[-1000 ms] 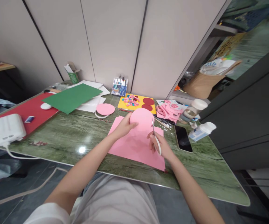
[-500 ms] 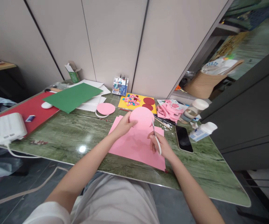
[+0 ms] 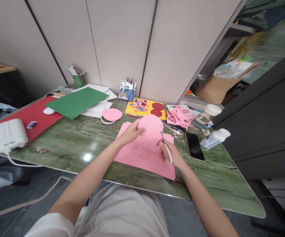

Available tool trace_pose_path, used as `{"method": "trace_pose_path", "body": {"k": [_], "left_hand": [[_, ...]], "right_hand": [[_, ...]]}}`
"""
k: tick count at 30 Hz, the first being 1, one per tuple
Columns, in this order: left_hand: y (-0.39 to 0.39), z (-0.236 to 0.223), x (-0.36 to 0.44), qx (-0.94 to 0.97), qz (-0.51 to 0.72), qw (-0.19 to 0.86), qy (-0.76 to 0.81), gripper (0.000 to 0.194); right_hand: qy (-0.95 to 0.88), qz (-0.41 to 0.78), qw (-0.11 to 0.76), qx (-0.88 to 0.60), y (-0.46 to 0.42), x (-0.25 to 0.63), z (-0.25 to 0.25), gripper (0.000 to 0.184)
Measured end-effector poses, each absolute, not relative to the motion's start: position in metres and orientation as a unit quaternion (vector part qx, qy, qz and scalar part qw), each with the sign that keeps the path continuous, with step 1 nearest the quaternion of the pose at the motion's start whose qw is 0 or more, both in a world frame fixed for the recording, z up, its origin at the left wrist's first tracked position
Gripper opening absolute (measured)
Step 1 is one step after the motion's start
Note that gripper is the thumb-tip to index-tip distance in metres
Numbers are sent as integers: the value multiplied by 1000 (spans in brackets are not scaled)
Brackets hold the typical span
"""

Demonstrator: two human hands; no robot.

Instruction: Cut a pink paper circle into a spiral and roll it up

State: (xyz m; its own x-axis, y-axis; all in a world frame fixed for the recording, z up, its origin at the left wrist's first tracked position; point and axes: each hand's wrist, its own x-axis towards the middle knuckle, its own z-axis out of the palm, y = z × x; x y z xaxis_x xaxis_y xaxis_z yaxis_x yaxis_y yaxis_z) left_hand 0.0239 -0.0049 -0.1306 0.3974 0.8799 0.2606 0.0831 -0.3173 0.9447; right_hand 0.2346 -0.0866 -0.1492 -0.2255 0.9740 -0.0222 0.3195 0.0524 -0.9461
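My left hand pinches the left edge of a round pink paper piece, held above the table. My right hand is closed on white-handled scissors, whose blades point up and meet the paper's right edge. Below both hands lie pink paper sheets, slightly fanned. Another pink paper circle rests on a white ring-shaped roll to the left, its rim just showing.
Behind stand a yellow sheet with small coloured bits and dark red circles, and pink paper scraps. A phone and white bottles are at right; green paper and a white power bank at left.
The round pink paper has dipped very slightly at the scissors. Both hands stay almost in the same place, still gripping the paper and the scissors.
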Motion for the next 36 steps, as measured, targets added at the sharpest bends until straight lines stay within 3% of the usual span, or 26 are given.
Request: {"method": "trace_pose_path", "body": {"k": [36], "left_hand": [[-1, -131, 16, 702, 403, 476, 344, 41]], "right_hand": [[-641, 469, 337, -506, -87, 236, -147, 31]]}}
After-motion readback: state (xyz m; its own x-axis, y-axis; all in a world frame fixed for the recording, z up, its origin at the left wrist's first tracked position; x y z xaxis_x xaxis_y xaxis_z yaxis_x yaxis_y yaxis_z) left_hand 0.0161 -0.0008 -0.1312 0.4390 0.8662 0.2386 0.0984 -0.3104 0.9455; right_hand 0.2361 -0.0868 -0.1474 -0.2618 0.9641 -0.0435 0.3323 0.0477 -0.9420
